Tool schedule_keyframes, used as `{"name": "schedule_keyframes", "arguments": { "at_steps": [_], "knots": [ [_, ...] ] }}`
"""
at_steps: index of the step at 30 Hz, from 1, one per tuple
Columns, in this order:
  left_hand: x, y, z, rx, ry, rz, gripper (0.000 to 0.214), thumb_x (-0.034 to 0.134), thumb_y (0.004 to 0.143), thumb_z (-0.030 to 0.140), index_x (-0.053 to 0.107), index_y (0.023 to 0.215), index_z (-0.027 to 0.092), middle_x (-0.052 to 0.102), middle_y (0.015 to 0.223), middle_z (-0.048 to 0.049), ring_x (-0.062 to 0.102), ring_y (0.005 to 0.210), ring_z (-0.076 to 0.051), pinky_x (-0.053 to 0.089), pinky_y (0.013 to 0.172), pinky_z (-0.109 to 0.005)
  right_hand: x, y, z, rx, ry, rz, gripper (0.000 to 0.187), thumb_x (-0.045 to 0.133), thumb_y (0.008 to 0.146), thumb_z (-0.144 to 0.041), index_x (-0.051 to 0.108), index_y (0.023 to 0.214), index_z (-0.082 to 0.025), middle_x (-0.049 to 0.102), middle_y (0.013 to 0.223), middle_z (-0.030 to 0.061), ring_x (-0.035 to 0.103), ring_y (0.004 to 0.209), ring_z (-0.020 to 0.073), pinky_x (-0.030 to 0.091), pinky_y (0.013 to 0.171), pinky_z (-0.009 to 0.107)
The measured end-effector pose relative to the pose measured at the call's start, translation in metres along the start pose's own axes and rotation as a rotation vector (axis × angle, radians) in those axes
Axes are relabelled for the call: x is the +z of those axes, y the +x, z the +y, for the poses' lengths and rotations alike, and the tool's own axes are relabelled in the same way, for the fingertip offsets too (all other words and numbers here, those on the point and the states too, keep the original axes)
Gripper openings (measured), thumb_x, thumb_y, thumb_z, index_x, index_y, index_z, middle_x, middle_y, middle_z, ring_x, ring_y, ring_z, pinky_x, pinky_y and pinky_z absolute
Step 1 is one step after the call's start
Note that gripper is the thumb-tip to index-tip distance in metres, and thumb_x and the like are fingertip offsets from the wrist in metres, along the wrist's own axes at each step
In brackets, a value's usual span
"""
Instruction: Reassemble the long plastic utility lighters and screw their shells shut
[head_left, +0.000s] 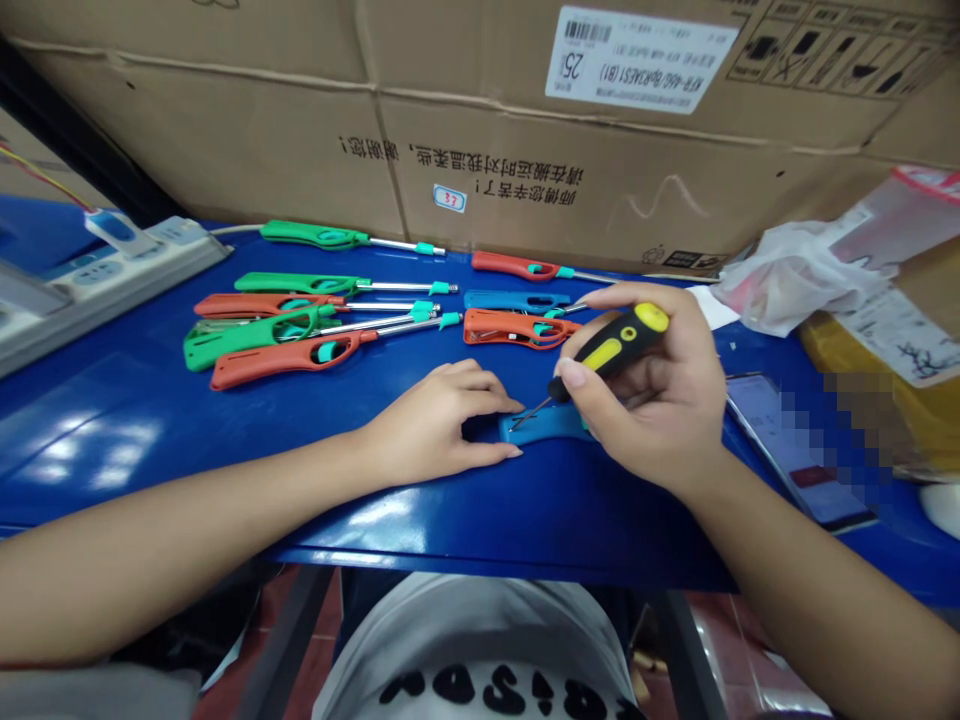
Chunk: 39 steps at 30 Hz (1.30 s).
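A blue long-nosed lighter (536, 427) lies flat near the front of the table, its right part hidden behind my right hand. My left hand (457, 420) rests on the table with thumb and forefinger on either side of the lighter's handle end, gripping its edges. In my right hand (664, 390) is a black and yellow screwdriver (611, 350), held tilted between thumb and fingers. Its thin shaft slants down to the left, the tip at the handle end of the blue lighter.
Green and orange lighters (292, 360) lie in a group at the back left. Several more lighters (517, 325) lie behind my hands. A power strip (112, 270) sits at left, a phone (795, 450) and plastic bags (795, 270) at right. A large cardboard box (262, 130) stands behind.
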<state>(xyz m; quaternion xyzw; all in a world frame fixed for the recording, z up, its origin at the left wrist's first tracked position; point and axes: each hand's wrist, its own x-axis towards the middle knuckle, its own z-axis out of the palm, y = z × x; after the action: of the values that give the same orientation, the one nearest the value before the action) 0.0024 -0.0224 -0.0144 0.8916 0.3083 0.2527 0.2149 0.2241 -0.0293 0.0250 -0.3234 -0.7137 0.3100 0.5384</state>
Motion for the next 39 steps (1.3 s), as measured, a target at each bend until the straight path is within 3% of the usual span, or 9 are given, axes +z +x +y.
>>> {"name": "schedule_keyframes", "arguments": {
  "at_steps": [10,21,27,29,32,36,39],
  "knots": [
    [0.0007,0.0004,-0.0014,0.011,-0.006,0.004,0.036,0.078,0.088,0.040,0.075,0.115,0.016,0.074,0.106,-0.0068,0.066,0.098,-0.023,0.049,0.091,-0.039,0.0003,-0.0002,-0.0005,0.071,-0.002,-0.019,0.042,0.075,0.087,-0.023,0.055,0.123,-0.029,0.064,0.098,0.0034,0.068,0.077,0.0162,0.061,0.054,0.025],
    [0.0003,-0.0002,-0.0003,0.004,-0.004,0.003,0.036,0.078,0.089,0.040,0.074,0.116,0.017,0.074,0.107,-0.0071,0.065,0.098,-0.023,0.050,0.091,-0.039,-0.0002,-0.0023,0.0029,-0.003,-0.057,0.001,0.046,0.077,0.084,-0.021,0.056,0.124,-0.029,0.065,0.106,0.0052,0.070,0.076,0.0168,0.062,0.052,0.025],
    [0.0000,-0.0002,-0.0003,-0.003,0.003,-0.006,0.036,0.078,0.089,0.040,0.074,0.117,0.018,0.074,0.108,-0.0073,0.065,0.098,-0.023,0.050,0.090,-0.038,-0.0001,-0.0055,0.0009,-0.060,-0.084,-0.020,0.051,0.078,0.083,-0.016,0.056,0.128,-0.029,0.064,0.093,0.0012,0.069,0.074,0.0157,0.060,0.054,0.023],
    [-0.0001,0.0001,0.0000,-0.001,0.000,-0.004,0.037,0.078,0.089,0.040,0.074,0.117,0.017,0.074,0.107,-0.0074,0.065,0.098,-0.023,0.050,0.090,-0.039,0.0009,-0.0060,0.0029,-0.088,-0.097,-0.017,0.057,0.078,0.082,-0.016,0.055,0.132,-0.031,0.065,0.105,0.0030,0.070,0.077,0.0159,0.060,0.054,0.023],
    [0.0000,0.0008,0.0003,0.004,0.010,0.002,0.036,0.077,0.089,0.038,0.074,0.117,0.017,0.073,0.103,-0.0072,0.064,0.096,-0.023,0.050,0.088,-0.038,0.0015,-0.0062,0.0070,-0.169,-0.139,0.009,0.071,0.080,0.082,-0.021,0.048,0.143,-0.039,0.058,0.139,0.0058,0.072,0.081,0.0158,0.061,0.053,0.026],
    [-0.0005,0.0013,0.0007,0.009,0.013,0.006,0.031,0.077,0.089,0.038,0.075,0.113,0.018,0.072,0.100,-0.0063,0.063,0.094,-0.022,0.050,0.085,-0.037,-0.0027,-0.0045,0.0064,-0.272,-0.251,-0.054,0.072,0.081,0.083,-0.028,0.049,0.145,-0.044,0.067,0.135,0.0030,0.074,0.087,0.0211,0.065,0.061,0.032],
    [-0.0011,0.0013,0.0016,-0.008,-0.007,0.000,0.029,0.076,0.090,0.039,0.075,0.111,0.018,0.073,0.102,-0.0064,0.063,0.096,-0.022,0.050,0.089,-0.038,-0.0073,-0.0019,-0.0001,-0.328,-0.284,-0.151,0.076,0.071,0.088,-0.023,0.039,0.154,-0.042,0.061,0.146,0.0037,0.071,0.112,0.0272,0.066,0.067,0.036]
  ]
}}
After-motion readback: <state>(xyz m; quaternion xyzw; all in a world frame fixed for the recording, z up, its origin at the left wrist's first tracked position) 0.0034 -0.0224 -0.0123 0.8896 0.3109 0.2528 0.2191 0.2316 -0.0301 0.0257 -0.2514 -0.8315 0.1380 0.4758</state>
